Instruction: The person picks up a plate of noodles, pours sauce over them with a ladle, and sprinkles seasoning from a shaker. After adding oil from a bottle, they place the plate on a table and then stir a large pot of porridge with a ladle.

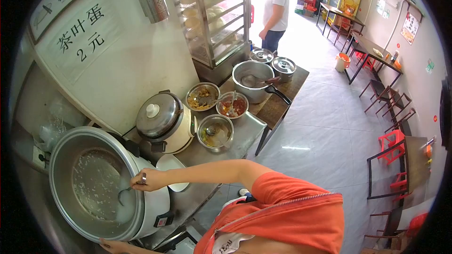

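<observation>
My right hand (149, 179), with a ring on one finger, is closed around the handle of a metal ladle (121, 197). The ladle's curved end reaches inside a large rice cooker (134, 228), over a shallow layer of cloudy liquid with white rice grains (94, 178). At the bottom edge my left hand (113, 246) grips the cooker's near rim; most of its fingers are out of view. Beside the cooker lies a white dish (172, 167), partly behind my right forearm.
A lidded cooker (157, 115), several steel bowls of food (215, 133) and a pot (254, 73) with a black handle line the counter. Behind stands a steamer cabinet (214, 23). A person in white (275, 9) stands beyond it; tables (376, 51) and stools follow the right wall.
</observation>
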A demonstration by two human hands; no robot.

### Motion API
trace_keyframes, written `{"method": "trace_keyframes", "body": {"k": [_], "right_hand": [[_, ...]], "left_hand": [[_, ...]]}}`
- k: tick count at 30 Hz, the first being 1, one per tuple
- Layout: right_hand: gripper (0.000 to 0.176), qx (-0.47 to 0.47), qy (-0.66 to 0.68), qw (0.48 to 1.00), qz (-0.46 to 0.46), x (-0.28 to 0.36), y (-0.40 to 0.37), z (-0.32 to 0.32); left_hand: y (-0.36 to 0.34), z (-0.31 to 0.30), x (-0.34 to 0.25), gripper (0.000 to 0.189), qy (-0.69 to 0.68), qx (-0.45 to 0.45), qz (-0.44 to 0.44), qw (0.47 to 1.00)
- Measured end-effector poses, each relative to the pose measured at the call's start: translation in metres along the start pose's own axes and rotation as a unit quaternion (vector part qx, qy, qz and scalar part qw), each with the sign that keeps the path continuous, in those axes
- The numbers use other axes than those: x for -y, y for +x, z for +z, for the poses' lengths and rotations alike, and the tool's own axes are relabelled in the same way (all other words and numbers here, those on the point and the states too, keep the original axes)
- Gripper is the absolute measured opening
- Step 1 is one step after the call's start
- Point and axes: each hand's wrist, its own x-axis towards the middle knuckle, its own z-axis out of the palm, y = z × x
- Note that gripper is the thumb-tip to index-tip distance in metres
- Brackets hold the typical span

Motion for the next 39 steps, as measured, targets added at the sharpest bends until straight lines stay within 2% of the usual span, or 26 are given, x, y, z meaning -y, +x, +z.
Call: {"method": "trace_keyframes", "body": {"k": [2, 5, 7, 10, 14, 16, 20, 23, 25, 27, 29, 31, 34, 36, 39], "right_hand": [[0.012, -0.001, -0.004, 1.000, 0.010, -0.002, 0.001, 0.001], [0.014, -0.006, 0.004, 0.999, 0.032, -0.002, 0.000, 0.002], [0.014, -0.008, 0.017, 0.999, 0.043, -0.006, -0.001, 0.005], [0.015, -0.050, -0.029, 0.998, 0.028, -0.017, 0.001, 0.012], [0.019, -0.054, 0.014, 0.995, 0.087, -0.018, 0.004, 0.014], [0.019, -0.049, 0.038, 0.992, 0.111, -0.017, 0.004, 0.013], [0.020, -0.036, 0.045, 0.993, 0.106, -0.017, 0.004, 0.012], [0.020, -0.034, 0.025, 0.994, 0.104, -0.016, 0.005, 0.011], [0.021, -0.029, 0.014, 0.994, 0.104, -0.015, 0.003, 0.012], [0.023, -0.008, -0.003, 0.988, 0.153, -0.015, 0.005, 0.011], [0.023, -0.011, 0.018, 0.990, 0.139, -0.018, 0.003, 0.012], [0.023, -0.023, 0.039, 0.991, 0.124, -0.017, 0.004, 0.012], [0.023, -0.020, 0.025, 0.989, 0.146, -0.018, 0.002, 0.012], [0.025, -0.040, 0.002, 0.995, 0.096, -0.025, 0.000, 0.017], [0.027, -0.030, 0.008, 0.994, 0.106, -0.032, -0.001, 0.020]], "left_hand": [[0.000, 0.003, 0.006, 0.043, 0.005, -0.005, 0.010, 1.000], [-0.002, 0.006, 0.010, 0.044, 0.028, -0.055, -0.033, 0.998], [-0.002, 0.002, 0.007, 0.045, 0.020, -0.005, -0.013, 1.000], [-0.010, 0.001, -0.008, 0.044, 0.009, -0.013, -0.050, 0.999], [-0.004, 0.004, 0.005, 0.043, 0.012, -0.019, -0.068, 0.997], [-0.003, 0.002, 0.007, 0.042, -0.041, 0.028, -0.032, 0.998], [0.001, 0.007, 0.017, 0.042, -0.020, 0.026, -0.011, 0.999], [-0.004, 0.007, 0.006, 0.041, 0.003, 0.001, -0.031, 1.000], [-0.008, 0.004, -0.001, 0.044, -0.025, 0.026, -0.046, 0.998], [-0.002, 0.012, 0.011, 0.047, -0.009, 0.003, -0.070, 0.997], [-0.002, 0.012, 0.027, 0.051, 0.013, -0.012, -0.087, 0.996], [-0.012, 0.009, 0.016, 0.060, 0.025, -0.004, -0.084, 0.996], [-0.035, 0.013, 0.010, 0.064, -0.019, -0.033, -0.102, 0.994], [-0.037, 0.017, 0.023, 0.065, 0.042, -0.036, -0.082, 0.995], [-0.040, 0.020, 0.027, 0.067, -0.011, -0.045, -0.083, 0.996]]}}
